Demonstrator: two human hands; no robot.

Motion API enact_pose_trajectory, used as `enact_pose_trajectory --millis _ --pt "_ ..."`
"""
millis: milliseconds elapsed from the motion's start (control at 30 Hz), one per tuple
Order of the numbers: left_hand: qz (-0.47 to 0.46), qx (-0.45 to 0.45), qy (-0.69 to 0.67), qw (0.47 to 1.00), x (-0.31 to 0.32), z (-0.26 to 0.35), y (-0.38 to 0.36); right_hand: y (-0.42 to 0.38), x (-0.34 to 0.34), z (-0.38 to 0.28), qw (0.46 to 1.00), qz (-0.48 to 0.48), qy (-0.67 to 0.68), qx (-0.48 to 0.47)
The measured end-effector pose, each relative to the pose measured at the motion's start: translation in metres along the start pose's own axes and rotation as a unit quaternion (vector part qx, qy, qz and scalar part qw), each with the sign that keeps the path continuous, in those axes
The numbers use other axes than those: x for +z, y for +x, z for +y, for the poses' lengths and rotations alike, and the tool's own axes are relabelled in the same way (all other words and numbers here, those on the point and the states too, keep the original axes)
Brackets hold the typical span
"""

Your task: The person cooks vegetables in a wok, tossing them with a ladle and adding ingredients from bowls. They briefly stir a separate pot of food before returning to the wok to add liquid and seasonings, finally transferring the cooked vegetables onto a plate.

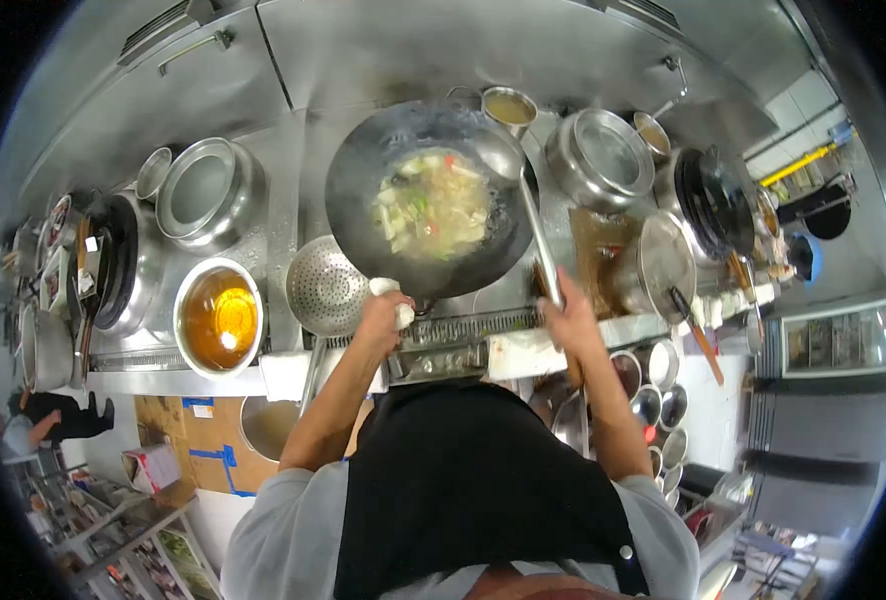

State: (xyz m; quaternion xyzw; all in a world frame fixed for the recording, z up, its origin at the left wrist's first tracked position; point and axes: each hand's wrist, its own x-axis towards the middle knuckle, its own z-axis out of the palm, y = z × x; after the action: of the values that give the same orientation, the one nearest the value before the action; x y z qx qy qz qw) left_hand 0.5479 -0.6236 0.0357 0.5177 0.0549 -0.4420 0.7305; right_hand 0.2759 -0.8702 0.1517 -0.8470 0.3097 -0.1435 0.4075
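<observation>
A dark wok (pixel 353 215) sits on the stove, holding vegetables in cloudy liquid (pixel 433 205) with green, white and orange pieces. My left hand (pixel 383 318) is closed on a folded white cloth (pixel 404 315) at the wok's near edge; whether it also grips the wok's handle is hidden. In my right hand (pixel 567 315) is the long handle of a steel ladle (pixel 500 155), whose bowl rests over the wok's far right inner side. Just left of the wok lies a perforated strainer (pixel 325 287), its handle pointing toward me.
A white-rimmed bowl of amber liquid (pixel 219 320) stands at left. Steel pots (pixel 203 195) (pixel 603 160) flank the wok, and a small pot (pixel 509 108) sits behind it. At right is a mesh strainer (pixel 666 265). Another person (pixel 48 420) is at far left.
</observation>
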Motion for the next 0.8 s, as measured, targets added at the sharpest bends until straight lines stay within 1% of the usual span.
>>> enact_pose_trajectory --millis 33,67,133,233,300,367,433,500,533,600,700,733,767,800 --pt "-0.003 -0.004 0.015 1.0 -0.011 -0.002 -0.005 0.007 0.0 -0.002 0.999 0.016 -0.029 -0.034" --pt "-0.009 0.0 0.015 1.0 -0.016 0.009 -0.024 0.013 0.002 -0.018 0.999 -0.003 -0.006 0.044" --pt "-0.023 0.005 0.022 0.999 -0.026 0.023 -0.045 0.015 0.019 -0.067 0.979 -0.038 0.047 0.194" --pt "-0.055 -0.004 0.04 0.998 -0.049 0.03 -0.054 0.004 0.089 -0.071 0.971 -0.05 0.151 0.18" --pt "-0.063 -0.021 0.04 0.997 -0.06 0.037 -0.059 -0.032 0.108 -0.108 0.971 -0.107 0.15 0.15" --pt "-0.054 -0.048 0.033 0.997 -0.067 0.051 -0.07 -0.072 0.119 -0.085 0.992 -0.105 0.07 0.022" --pt "-0.061 -0.068 0.06 0.994 -0.074 0.063 -0.088 -0.119 0.093 -0.111 0.987 -0.124 0.08 0.064" --pt "-0.072 -0.086 0.077 0.991 -0.084 0.073 -0.106 -0.153 0.078 -0.102 0.99 -0.067 0.097 0.081" --pt "-0.081 -0.079 0.07 0.991 -0.088 0.074 -0.116 -0.167 0.072 -0.1 0.989 -0.008 0.108 0.101" --pt "-0.089 -0.079 0.069 0.99 -0.093 0.07 -0.135 -0.181 0.064 -0.103 0.984 0.057 0.057 0.16" --pt "-0.106 -0.092 0.071 0.987 -0.094 0.058 -0.161 -0.206 0.088 -0.08 0.987 0.14 -0.016 0.075" --pt "-0.114 -0.088 0.074 0.987 -0.097 0.048 -0.165 -0.224 0.097 -0.079 0.987 0.105 0.017 0.117" --pt "-0.124 -0.084 0.077 0.986 -0.098 0.039 -0.171 -0.24 0.105 -0.097 0.984 0.071 0.05 0.157" --pt "-0.129 -0.081 0.093 0.984 -0.096 0.035 -0.18 -0.259 0.119 -0.101 0.988 0.075 0.075 0.108"
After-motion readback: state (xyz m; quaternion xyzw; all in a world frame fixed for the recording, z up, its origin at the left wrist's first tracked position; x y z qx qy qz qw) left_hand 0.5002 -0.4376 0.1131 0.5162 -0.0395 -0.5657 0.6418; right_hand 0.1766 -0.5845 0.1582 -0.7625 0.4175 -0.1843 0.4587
